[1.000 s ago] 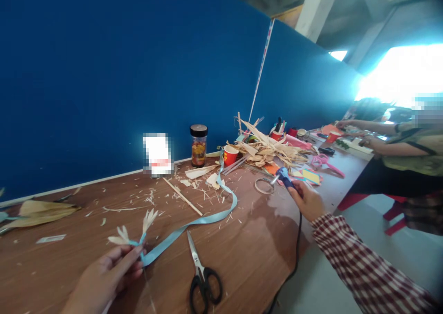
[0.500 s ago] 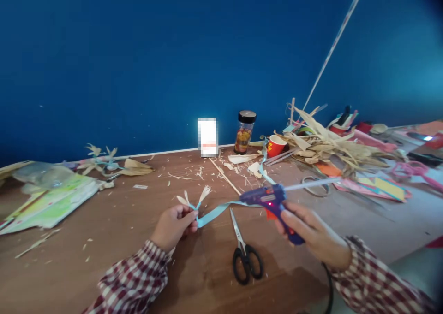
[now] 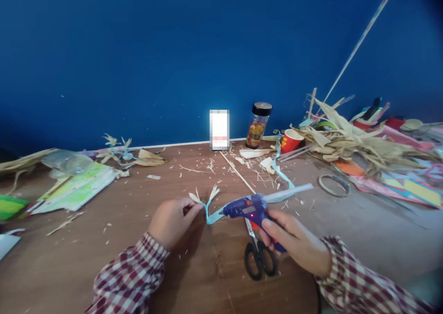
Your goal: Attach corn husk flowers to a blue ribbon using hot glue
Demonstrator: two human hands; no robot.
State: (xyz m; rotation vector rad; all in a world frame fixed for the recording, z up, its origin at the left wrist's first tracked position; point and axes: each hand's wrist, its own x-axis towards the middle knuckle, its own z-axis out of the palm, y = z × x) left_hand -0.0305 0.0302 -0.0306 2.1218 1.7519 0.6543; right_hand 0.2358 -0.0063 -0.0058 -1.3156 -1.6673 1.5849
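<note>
My left hand (image 3: 175,222) pinches a small sprig of pale dried husk (image 3: 213,193) by its left side, thumb and finger pressed together. Light-blue crepe-like ribbon (image 3: 215,216) wraps the sprig's stem and trails away to the right along the table. In my right hand (image 3: 299,242) is a purple glue gun (image 3: 247,207), its red light on and a clear glue stick (image 3: 292,192) poking out of the back. Its nozzle is over or against the ribbon, close to the sprig; I cannot tell whether they touch. Black-handled scissors (image 3: 260,261) lie below the gun, blades partly hidden.
A lidded jar (image 3: 256,127), a red paper cup (image 3: 292,141) and a heap of dried husks (image 3: 341,141) stand along the back right. A tape roll (image 3: 334,185) lies nearer. Finished-looking husk sprigs (image 3: 119,150) and green-and-white paper (image 3: 78,187) are at left. A thin stick (image 3: 238,172) and scraps litter the middle.
The glue gun has moved left, its nozzle now nearer the sprig. My left fingers have shifted to the sprig's left side, leaving the blue-wrapped stem more exposed. The camera view has turned slightly left.
</note>
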